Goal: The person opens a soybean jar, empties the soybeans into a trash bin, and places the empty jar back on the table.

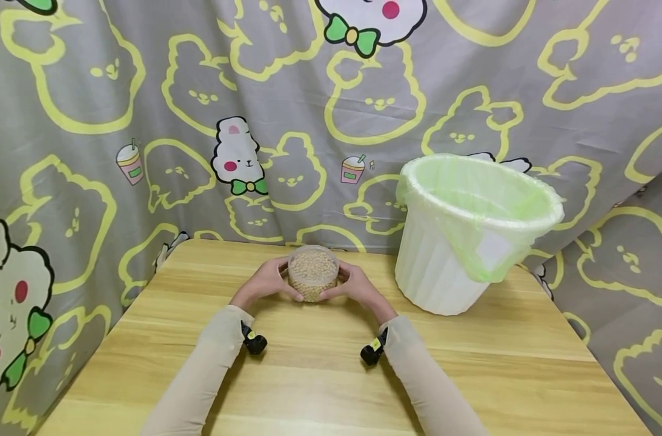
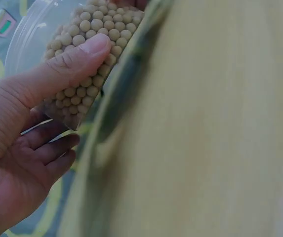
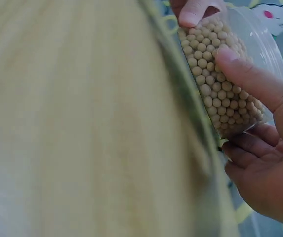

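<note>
A round, clear plastic tub full of small beige beads is held between both hands near the back of the table. My left hand grips its left side, with the thumb across the front wall and the other fingers around behind. On the opposite side my right hand grips it the same way, its thumb lying on the clear wall over the beads. The tub stands upright in the head view, its translucent rim rising above the beads.
A white ribbed bin lined with a pale green bag stands at the table's back right. Behind the wooden table hangs a grey curtain with yellow cartoon outlines. Each wrist wears a small black camera.
</note>
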### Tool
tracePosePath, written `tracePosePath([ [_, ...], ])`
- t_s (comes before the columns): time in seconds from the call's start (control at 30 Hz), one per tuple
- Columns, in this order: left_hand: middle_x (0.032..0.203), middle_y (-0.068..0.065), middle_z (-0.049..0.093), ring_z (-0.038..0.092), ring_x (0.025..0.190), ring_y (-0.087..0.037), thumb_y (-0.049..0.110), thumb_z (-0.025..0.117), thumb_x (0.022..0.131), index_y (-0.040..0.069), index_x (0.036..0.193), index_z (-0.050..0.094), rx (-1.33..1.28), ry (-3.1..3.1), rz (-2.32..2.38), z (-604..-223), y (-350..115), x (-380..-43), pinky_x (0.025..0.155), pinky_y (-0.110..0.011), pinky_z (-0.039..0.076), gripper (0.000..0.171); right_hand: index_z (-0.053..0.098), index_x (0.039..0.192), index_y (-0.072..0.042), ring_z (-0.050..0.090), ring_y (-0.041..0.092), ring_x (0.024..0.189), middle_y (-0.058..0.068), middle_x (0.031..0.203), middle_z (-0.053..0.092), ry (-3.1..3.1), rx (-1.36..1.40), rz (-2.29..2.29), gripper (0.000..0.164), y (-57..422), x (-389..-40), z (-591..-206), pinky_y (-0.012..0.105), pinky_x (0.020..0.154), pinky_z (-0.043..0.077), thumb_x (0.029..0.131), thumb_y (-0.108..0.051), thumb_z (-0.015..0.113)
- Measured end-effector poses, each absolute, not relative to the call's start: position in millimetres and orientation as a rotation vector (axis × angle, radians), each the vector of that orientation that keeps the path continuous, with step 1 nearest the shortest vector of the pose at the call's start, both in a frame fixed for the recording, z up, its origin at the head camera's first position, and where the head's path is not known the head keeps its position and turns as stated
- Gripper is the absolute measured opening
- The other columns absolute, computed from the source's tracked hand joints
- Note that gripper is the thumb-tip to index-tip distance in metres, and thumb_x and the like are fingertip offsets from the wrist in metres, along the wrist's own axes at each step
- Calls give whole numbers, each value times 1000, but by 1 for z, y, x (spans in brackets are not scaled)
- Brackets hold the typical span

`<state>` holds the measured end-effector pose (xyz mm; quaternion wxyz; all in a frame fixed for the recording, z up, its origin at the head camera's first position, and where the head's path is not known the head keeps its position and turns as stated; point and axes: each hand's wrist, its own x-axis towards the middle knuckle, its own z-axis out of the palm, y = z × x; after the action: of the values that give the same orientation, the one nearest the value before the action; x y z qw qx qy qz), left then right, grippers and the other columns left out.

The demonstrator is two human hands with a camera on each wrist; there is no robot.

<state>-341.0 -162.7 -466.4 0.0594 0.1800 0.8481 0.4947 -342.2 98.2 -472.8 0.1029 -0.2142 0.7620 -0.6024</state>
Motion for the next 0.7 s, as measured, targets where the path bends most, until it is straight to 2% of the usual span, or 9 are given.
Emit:
tracePosePath([
  [0.17,151,-10,54,48,143,-33,14,100,60,17,153,47,606,2513,1644,-445,-149,-338,120,-47,38,108,48,152,-10,47,26,145,12,151,55,2210,-653,-1884,90,109,-341,-452,38,122,35,73,-2,90],
  [0.33,144,-13,45,48,139,-33,11,98,64,23,156,42,697,2460,1808,-417,-130,-335,121,-49,36,108,44,154,-11,49,28,143,14,152,53,2195,-628,-1985,90,122,-332,-418,38,120,39,76,-2,88],
  [0.53,158,-6,36,38,146,-28,10,91,73,33,162,23,788,2274,1974,-388,-105,-331,121,-53,33,114,52,148,-9,62,24,125,18,140,61,2212,-593,-2085,81,137,-319,-380,28,102,54,75,-1,87],
  [0.63,160,-5,31,35,146,-25,12,91,74,35,161,17,831,2220,2005,-378,-94,-329,120,-52,34,116,53,147,-9,66,19,119,18,137,63,2231,-610,-2096,80,142,-313,-368,25,94,57,75,-1,88],
  [0.7,159,-5,31,35,144,-25,12,92,72,34,160,17,854,2205,2019,-374,-88,-328,119,-51,34,118,54,147,-10,66,17,118,16,137,64,2253,-624,-2099,81,145,-310,-362,23,94,56,74,-2,89],
])
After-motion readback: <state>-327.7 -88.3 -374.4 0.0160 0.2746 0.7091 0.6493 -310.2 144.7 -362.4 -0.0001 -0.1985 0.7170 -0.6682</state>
